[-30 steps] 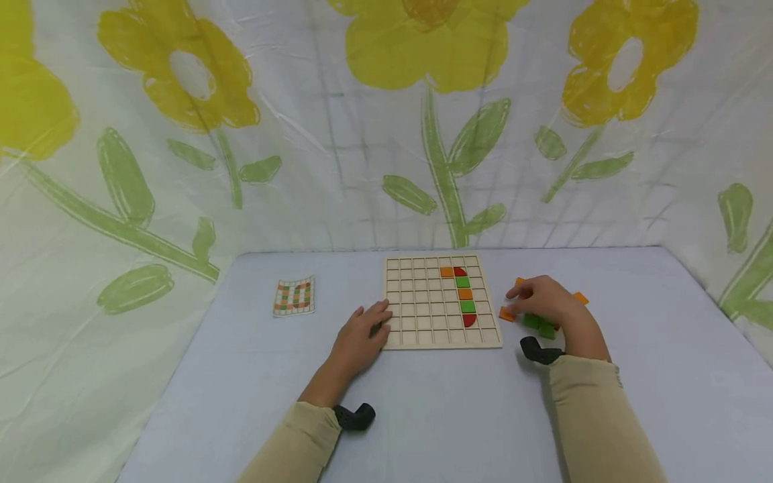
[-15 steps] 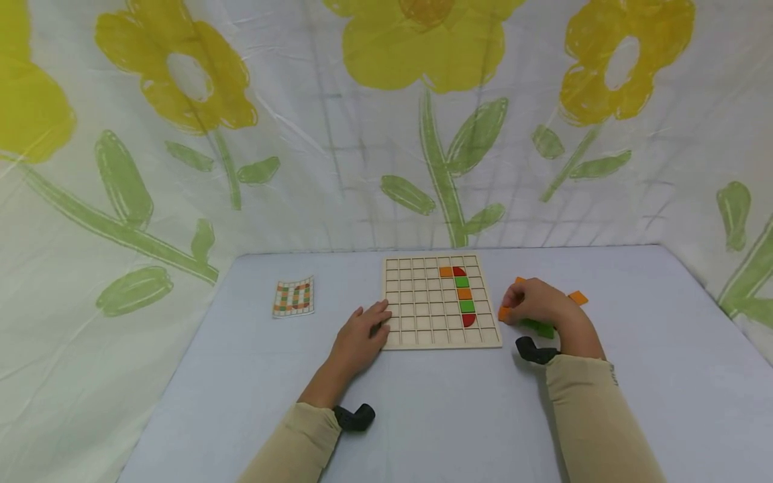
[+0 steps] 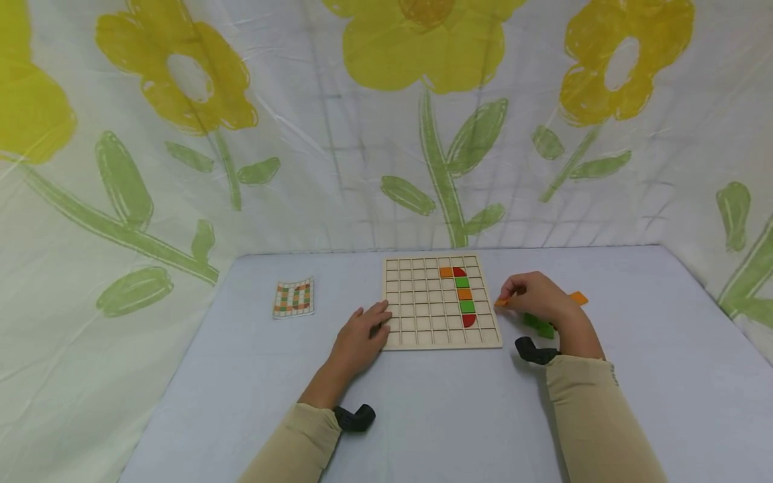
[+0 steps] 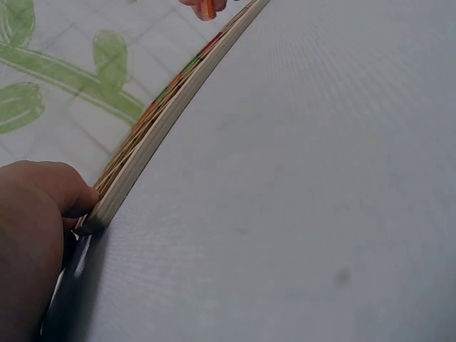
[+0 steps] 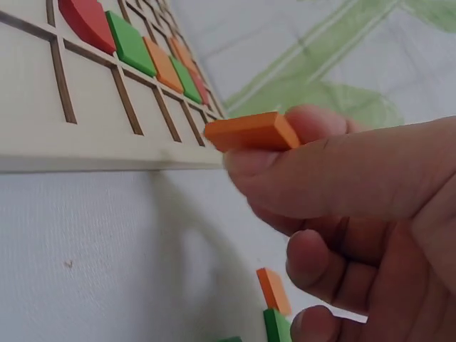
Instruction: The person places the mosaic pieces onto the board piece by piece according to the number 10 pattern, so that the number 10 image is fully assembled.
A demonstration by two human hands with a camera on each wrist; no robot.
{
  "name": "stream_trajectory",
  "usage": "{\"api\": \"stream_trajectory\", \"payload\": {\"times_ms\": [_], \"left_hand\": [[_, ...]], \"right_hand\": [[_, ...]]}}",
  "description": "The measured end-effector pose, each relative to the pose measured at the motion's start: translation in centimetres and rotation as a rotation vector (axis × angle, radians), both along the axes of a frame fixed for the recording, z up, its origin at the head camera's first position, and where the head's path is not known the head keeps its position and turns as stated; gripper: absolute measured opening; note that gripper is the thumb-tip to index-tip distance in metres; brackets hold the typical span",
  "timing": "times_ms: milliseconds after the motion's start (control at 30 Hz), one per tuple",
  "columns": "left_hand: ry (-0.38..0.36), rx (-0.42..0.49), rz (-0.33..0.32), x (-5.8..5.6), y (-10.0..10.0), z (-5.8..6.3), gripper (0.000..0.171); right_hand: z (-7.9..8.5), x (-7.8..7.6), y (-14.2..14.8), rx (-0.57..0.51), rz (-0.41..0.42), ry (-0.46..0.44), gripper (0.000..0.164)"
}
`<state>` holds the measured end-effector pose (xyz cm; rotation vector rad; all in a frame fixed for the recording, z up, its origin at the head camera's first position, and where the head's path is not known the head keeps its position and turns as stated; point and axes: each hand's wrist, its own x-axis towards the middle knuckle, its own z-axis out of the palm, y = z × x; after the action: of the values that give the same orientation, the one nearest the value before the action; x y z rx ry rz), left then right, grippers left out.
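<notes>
Above the tabletop (image 3: 447,416), an orange tile (image 5: 246,134) points lengthwise toward the board (image 3: 413,308).

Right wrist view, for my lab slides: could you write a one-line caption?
A right hand pinches an orange tile near a gridded wooden board bearing red, green and orange pieces.

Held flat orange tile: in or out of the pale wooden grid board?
Out. Right fingers pinch the flat orange tile in the air by the pale wooden grid board.
</notes>
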<state>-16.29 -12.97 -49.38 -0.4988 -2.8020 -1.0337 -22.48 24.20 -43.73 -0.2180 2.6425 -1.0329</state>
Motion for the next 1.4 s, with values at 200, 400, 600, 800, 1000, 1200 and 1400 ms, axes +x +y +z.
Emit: {"api": "stream_trajectory", "payload": {"times_ms": [200,400,600,800,1000,1200,1400], "left_hand": [[-0.005,0.0,-0.002,0.0,0.0,0.2,0.035],[0.01,0.0,-0.01,0.1,0.0,0.3,0.034],[0.016,0.003,-0.011,0.1,0.0,0.3,0.034],[0.022,-0.015,-0.008,0.0,0.0,0.1,0.034],[0.013,-0.01,0.001,0.0,0.1,0.1,0.034],[0.008,-0.017,-0.005,0.0,0.1,0.2,0.034],[-0.007,-0.027,0.0,-0.1,0.1,0.1,0.035]], "right_hand": [[-0.1,-0.1,-0.5,-0.052,0.015,0.03,0.009],[0.0,-0.1,-1.9,-0.062,0.048,0.026,0.012],[0.0,0.0,-3.2,-0.097,0.108,0.011,0.014],[-0.5,-0.1,-4.8,-0.16,0.155,0.011,0.011],[-0.6,0.0,-5.8,-0.136,0.169,0.016,0.016],[-0.5,0.4,-6.6,-0.114,0.17,-0.032,0.007],[-0.6,0.4,-7.0,-0.061,0.191,0.002,0.006]]}}
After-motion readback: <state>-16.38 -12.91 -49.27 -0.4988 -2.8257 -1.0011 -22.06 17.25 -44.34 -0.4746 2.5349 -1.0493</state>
